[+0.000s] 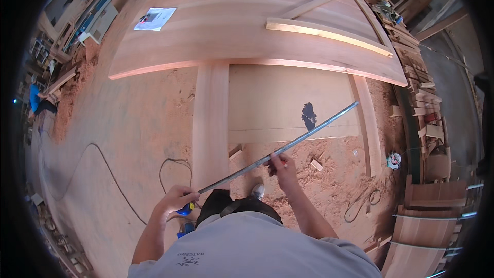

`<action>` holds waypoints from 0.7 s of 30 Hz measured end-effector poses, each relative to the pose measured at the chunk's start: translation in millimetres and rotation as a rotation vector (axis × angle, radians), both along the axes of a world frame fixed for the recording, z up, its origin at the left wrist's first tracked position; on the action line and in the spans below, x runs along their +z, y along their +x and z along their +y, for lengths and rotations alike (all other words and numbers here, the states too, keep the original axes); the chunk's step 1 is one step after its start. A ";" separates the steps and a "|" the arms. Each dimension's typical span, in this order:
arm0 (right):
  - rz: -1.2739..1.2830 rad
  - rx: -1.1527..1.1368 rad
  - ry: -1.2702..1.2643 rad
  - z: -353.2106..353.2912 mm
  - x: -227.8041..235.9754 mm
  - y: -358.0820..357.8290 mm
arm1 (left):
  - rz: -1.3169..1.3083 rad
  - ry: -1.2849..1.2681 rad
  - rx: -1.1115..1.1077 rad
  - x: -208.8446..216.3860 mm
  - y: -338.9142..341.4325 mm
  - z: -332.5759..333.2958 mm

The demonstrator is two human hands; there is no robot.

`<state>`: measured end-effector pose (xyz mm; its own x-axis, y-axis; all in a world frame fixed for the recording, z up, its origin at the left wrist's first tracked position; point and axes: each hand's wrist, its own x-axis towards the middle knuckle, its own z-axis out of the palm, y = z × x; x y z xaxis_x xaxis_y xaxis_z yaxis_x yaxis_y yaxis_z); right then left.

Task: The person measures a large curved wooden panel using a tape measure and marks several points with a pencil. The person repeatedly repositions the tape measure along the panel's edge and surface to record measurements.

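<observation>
A long grey metal bar [314,130] slants across in front of me, its far end raised to the right. My left hand [177,199] is closed on its near end. Around its middle, my right hand [283,171] is closed, with a small red bit showing between the fingers that I cannot make out. Just below my left hand is a blue and yellow tape measure [185,209]; whether the hand holds it too is unclear. Beyond the bar lies a large wooden panel [206,31], resting on a wide board [212,113] and a narrower board [366,123].
A wooden batten [329,36] and a sheet of paper [154,19] lie on the panel. Sawdust and a wood offcut [316,165] are on the floor. A dark cable [116,177] loops at left. Stacked boards [424,221] stand at right. A person in blue [36,98] is far left.
</observation>
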<state>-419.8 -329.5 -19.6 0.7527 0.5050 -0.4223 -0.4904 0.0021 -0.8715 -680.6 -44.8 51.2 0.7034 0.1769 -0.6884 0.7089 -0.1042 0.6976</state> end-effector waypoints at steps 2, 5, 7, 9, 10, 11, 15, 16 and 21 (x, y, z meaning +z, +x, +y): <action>-0.015 0.051 -0.002 18.2 7.0 -16.8 | -0.082 0.022 -0.068 -9.1 6.2 16.5; -0.099 0.044 0.000 47.7 10.9 -26.7 | -0.163 0.090 -0.106 -26.3 12.0 46.6; -0.132 0.001 -0.044 70.7 12.1 -30.6 | -0.162 0.089 -0.104 -39.5 7.0 82.6; -0.193 -0.064 -0.062 90.9 10.7 -36.1 | -0.172 0.068 -0.097 -36.0 9.7 118.1; -0.161 -0.112 -0.089 101.5 9.7 -41.4 | -0.188 0.091 -0.107 -40.2 6.0 143.5; -0.128 -0.159 -0.115 110.4 6.6 -46.4 | -0.204 0.113 -0.116 -48.7 -0.6 170.1; -0.112 -0.388 -0.196 147.6 -8.1 -75.6 | -0.207 0.102 -0.106 -60.6 5.9 270.3; -0.129 -0.434 -0.208 151.2 -9.1 -84.3 | -0.205 0.086 -0.112 -60.7 5.2 283.0; -0.054 -0.529 -0.223 180.5 24.5 -101.1 | -0.220 0.143 -0.165 -37.4 23.9 353.2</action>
<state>-520.8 -148.9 5.0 0.9022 -0.0428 -0.4292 -0.4272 0.0476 -0.9029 -656.6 308.4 13.8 0.8600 0.1316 -0.4930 0.5079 -0.3138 0.8023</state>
